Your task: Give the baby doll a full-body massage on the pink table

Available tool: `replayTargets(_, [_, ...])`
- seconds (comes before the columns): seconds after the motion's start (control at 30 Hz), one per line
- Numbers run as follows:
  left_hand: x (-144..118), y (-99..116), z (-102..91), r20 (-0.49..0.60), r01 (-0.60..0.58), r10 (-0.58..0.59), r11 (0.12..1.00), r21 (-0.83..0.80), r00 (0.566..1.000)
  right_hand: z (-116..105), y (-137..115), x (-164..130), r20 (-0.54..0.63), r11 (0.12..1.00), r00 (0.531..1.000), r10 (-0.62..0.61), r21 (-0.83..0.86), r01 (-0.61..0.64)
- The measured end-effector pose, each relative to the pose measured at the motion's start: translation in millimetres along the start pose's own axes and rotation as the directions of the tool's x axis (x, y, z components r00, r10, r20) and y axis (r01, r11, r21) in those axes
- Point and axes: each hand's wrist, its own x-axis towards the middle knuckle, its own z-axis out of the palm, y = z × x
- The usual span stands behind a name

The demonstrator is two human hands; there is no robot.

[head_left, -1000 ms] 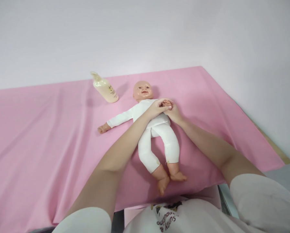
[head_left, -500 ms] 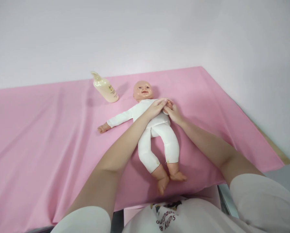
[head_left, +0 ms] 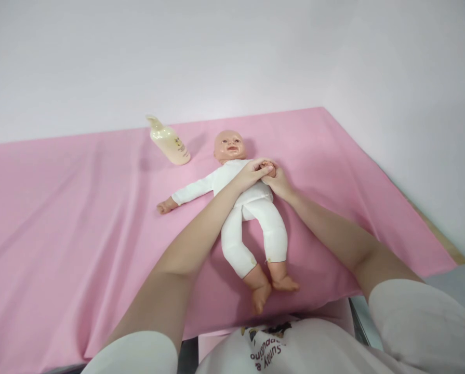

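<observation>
Pink cloth (head_left: 61, 228) lay beneath a baby doll (head_left: 258, 196) with a white fabric body, which rested on its back, feet toward the person. The right hand (head_left: 251, 175) and left hand (head_left: 281, 183) met beside its chest, both gripping one small doll hand (head_left: 269, 168) between them. Near its head stood a cream-coloured pump bottle (head_left: 170, 145).

Doll head (head_left: 229, 147) glossy plastic; body (head_left: 226, 174) matt cloth; bottle (head_left: 170, 146) shiny.
</observation>
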Motion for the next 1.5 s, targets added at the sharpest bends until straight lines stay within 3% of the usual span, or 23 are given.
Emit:
replayTargets(0.43, [-0.2, -1.0, -0.5, 0.004, 0.025, -0.025, 0.999, 0.044, 1.000, 2.2, -0.8, 0.8, 0.039, 0.998, 0.998, -0.055, -0.020, 0.055])
replayTargets(0.63, [0.2, -0.4, -0.1, 0.003, 0.001, -0.001, 1.000, 0.026, 1.000, -0.6, 0.2, -0.4, 0.014, 1.000, 1.000, -0.002, 0.017, 0.001])
replayTargets(0.83, [1.2, -1.9, 0.5, -0.034, 0.069, -0.068, 0.997, 0.022, 0.997, 1.4, -5.4, 0.8, -0.014, 0.994, 0.996, -0.092, 0.051, 0.093])
replayTargets(1.1, [1.2, -3.3, -2.5, -0.038, 0.084, -0.082, 0.996, 0.034, 0.996, 1.1, -7.1, 1.4, 0.033, 0.995, 0.999, -0.031, 0.095, 0.028])
replayTargets(1.3, [1.4, 0.5, -3.3, -0.037, 0.058, -0.055, 0.996, 0.072, 0.998, 1.8, -6.5, 0.4, 0.042, 1.000, 0.999, 0.006, 0.010, -0.006])
replayTargets(1.5, [2.1, -9.4, -5.5, -0.024, -0.007, 0.007, 1.000, 0.031, 1.000, 3.3, -6.6, -1.8, 0.031, 0.999, 0.999, -0.021, -0.036, 0.022])
